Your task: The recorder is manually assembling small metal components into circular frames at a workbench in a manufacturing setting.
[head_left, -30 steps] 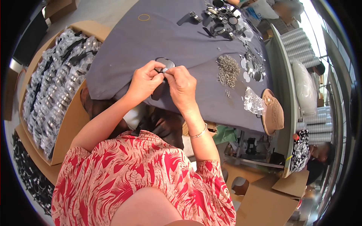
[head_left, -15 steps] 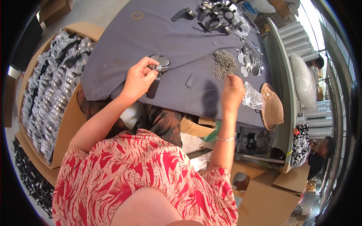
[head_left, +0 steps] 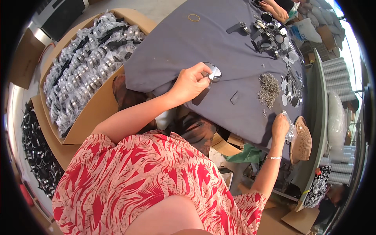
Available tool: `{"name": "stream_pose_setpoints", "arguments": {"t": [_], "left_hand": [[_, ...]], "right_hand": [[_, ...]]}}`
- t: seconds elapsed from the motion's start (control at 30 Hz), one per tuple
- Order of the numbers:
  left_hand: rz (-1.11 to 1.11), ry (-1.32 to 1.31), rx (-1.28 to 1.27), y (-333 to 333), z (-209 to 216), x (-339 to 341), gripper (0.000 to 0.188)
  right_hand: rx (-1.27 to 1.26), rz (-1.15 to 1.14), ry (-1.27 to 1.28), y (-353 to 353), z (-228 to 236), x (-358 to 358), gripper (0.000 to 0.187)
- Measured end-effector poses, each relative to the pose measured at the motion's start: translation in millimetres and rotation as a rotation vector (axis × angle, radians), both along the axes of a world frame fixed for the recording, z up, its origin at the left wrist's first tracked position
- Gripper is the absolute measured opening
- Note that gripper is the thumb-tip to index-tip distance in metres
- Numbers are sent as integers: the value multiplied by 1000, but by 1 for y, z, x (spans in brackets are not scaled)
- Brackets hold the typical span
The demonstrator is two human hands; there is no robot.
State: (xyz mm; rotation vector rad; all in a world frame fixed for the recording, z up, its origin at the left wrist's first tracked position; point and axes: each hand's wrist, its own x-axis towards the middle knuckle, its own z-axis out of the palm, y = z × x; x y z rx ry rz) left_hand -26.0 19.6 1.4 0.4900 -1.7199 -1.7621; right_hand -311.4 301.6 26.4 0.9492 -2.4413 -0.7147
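Note:
My left hand (head_left: pixel 192 84) pinches a round black disc with a shiny silvery rim (head_left: pixel 213 72) near the table's front edge; a black strap (head_left: pixel 201 96) hangs below it, partly behind my hand. My exact grip is hidden by the fingers. On the right, the fingers of my right hand (head_left: pixel 280 124) close at the edge of clear plastic bags (head_left: pixel 290 127), beside a woven straw hat (head_left: pixel 301 141). A small dark rectangular piece (head_left: pixel 235 97) lies between my hands. Beyond my right hand is a heap of small metal clips (head_left: pixel 268 90).
At the far right, round strapped pieces (head_left: pixel 266 35) lie piled near a co-worker's hands (head_left: pixel 276 9). Loose silvery discs (head_left: pixel 291 88) lie right of the clips. A yellow rubber band (head_left: pixel 193 17) rests farther off. At left stands a carton (head_left: pixel 92 127) full of plastic-wrapped pieces.
My right hand has moved from beside the clip heap to the plastic bags. The view has swung left, and a co-worker's hands now show at the top. My left hand still holds the disc.

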Motion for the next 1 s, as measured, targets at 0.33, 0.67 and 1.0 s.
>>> {"name": "stream_pose_setpoints", "arguments": {"t": [0.33,0.67,1.0], "left_hand": [[7,-97,-7,-5,10,4,14],[-9,-65,27,-1,8,3,14],[-17,-40,27,-5,6,5,15]], "right_hand": [[-1109,336,-1029,-83,39,128,25],[-1161,520,-1442,-157,-5,202,34],[-1334,470,-1491,-164,-13,213,31]]}}
